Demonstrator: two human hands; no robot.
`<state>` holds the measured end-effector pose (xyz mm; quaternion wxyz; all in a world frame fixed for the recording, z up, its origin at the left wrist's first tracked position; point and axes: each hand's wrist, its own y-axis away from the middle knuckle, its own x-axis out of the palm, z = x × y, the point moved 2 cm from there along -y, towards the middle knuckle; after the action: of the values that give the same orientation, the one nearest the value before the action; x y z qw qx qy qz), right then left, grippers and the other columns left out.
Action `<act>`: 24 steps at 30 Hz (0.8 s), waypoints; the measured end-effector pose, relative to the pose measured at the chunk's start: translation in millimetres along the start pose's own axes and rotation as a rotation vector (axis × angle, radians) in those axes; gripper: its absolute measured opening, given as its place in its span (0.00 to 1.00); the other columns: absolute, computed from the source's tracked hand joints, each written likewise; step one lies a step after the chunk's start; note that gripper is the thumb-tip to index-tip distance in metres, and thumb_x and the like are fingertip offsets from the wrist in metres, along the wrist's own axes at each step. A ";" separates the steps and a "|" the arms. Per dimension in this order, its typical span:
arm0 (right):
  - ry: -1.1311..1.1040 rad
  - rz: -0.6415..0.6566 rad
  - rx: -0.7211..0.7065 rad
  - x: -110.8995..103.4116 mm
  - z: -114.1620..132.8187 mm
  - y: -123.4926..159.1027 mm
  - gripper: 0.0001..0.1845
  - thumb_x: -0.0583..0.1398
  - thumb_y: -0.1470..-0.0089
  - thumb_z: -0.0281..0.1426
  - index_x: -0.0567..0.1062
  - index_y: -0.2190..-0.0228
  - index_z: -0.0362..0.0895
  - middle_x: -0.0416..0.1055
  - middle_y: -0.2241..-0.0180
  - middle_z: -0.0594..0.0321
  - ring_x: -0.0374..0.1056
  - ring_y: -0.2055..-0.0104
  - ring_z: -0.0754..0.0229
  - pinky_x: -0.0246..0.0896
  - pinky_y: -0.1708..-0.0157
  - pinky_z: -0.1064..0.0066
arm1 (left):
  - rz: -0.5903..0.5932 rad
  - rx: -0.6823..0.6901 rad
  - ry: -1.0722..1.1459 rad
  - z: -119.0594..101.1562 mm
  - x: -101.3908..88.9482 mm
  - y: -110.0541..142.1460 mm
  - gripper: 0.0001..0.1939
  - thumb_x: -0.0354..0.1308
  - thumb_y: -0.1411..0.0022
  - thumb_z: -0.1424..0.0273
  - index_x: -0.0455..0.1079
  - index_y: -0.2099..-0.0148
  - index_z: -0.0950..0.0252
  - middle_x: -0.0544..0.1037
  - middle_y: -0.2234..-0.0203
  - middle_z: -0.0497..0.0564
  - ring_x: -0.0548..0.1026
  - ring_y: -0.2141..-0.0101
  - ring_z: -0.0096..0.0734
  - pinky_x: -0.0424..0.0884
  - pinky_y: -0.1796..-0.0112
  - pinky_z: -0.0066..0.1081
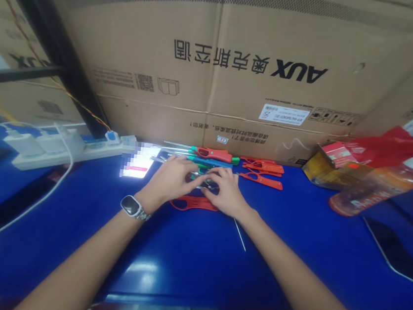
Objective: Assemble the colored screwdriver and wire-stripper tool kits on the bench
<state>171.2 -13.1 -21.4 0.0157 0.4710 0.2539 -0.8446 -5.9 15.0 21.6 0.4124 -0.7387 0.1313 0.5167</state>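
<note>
My left hand (172,176) and my right hand (226,191) meet over the middle of the blue table (195,253), fingers curled around a small dark metal piece (208,184) held between them. A wristwatch (132,207) sits on my left wrist. Just under the hands lies a red plastic handle shell (191,203). Behind them is a heap of long lighters with red, green and blue handles (210,155). Loose red handle shells (262,174) lie to the right of the heap. A thin metal rod (240,234) rests near my right wrist.
A lit phone (139,162) lies left of the hands, beside a white power strip (61,148) with chargers and cables. A large cardboard box (216,66) walls off the back. At right are a plastic bottle (370,191), red packaging (379,145) and a dark tablet (397,251).
</note>
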 end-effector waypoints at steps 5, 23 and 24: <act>0.070 0.008 -0.009 -1.1 -0.9 -7.3 0.07 0.63 0.43 0.30 0.77 0.60 0.48 0.74 0.53 0.60 0.62 0.49 0.52 0.50 0.53 0.59 | 0.000 -0.032 0.006 7.8 -3.1 -0.6 0.19 0.51 0.32 0.57 0.71 0.70 0.63 0.75 0.77 0.49 0.69 0.69 0.38 0.60 0.62 0.37; 0.172 0.244 -0.033 -16.9 -13.0 -30.1 0.09 0.60 0.55 0.24 0.78 0.70 0.45 0.77 0.66 0.59 0.64 0.56 0.50 0.47 0.52 0.55 | 0.017 -0.103 0.056 18.2 -6.4 0.2 0.18 0.54 0.34 0.57 0.71 0.71 0.63 0.77 0.78 0.48 0.68 0.70 0.37 0.59 0.63 0.37; 0.162 0.255 -0.024 -18.4 -13.3 -33.0 0.09 0.59 0.53 0.23 0.79 0.70 0.46 0.76 0.67 0.60 0.65 0.57 0.51 0.48 0.52 0.55 | 0.032 -0.097 0.047 19.6 -5.5 0.8 0.18 0.54 0.34 0.57 0.71 0.72 0.63 0.77 0.78 0.49 0.68 0.70 0.37 0.59 0.63 0.37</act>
<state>183.1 17.6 1.4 0.1082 0.5658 0.2027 -0.7919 -21.7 27.9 23.6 0.3645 -0.7677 0.1275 0.5114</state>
